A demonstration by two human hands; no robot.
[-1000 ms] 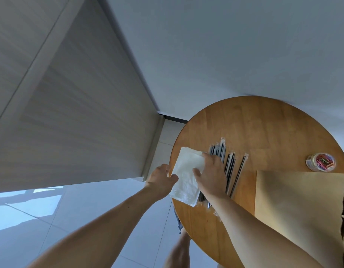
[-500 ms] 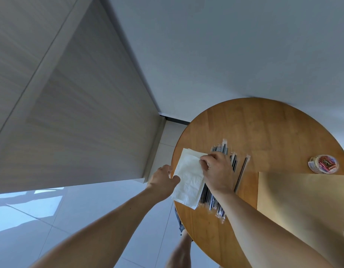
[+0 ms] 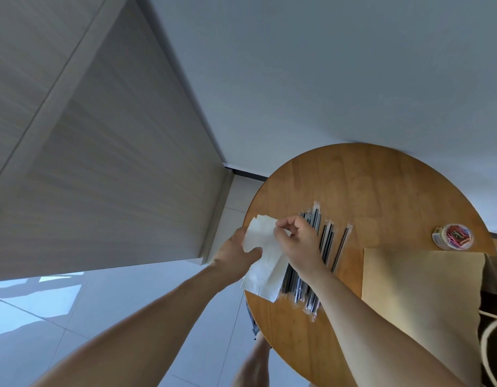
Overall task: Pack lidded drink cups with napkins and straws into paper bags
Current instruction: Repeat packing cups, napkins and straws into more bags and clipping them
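**Peeling a napkin off the stack**

Both hands work at the near-left edge of the round wooden table [image 3: 367,185], where the white napkins [image 3: 265,270] lie in a small stack that partly overhangs the rim. The left hand [image 3: 236,254] grips the stack's left side, thumb on top, apparently to pin the lower sheets so they do not slide or lift together. The right hand [image 3: 297,244] pinches the upper corner between thumb and forefinger, its other fingers curled. That reads as separating one thin sheet from the rest.

Just right of the napkins, partly under the right wrist, lie the wrapped straws [image 3: 328,241], dark inside clear sleeves, roughly parallel and within easy reach for the next pick. The brown paper bag [image 3: 417,289] lies further right on the table, well apart from the napkins. A small tub of coloured rubber bands [image 3: 452,236] stands beyond it. No lidded cups are in view, so packing seems at an early stage.
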